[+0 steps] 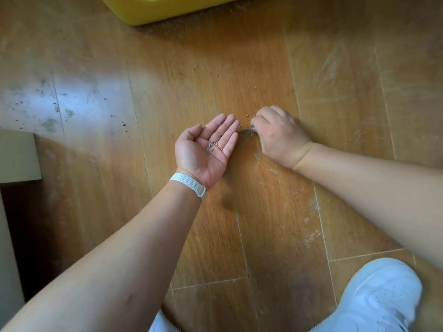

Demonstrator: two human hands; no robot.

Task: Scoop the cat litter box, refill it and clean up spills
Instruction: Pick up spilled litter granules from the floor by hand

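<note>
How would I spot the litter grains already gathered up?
On the wooden floor below the yellow box, find the left hand, palm up, wearing a white wristband. The gathered grains sit in its palm; the other grains lie on the floor, some at the right hand's fingertips.

Grey litter granules (212, 146) lie in the upturned left hand (197, 158), yellow litter box (153, 8) beyond.
</note>
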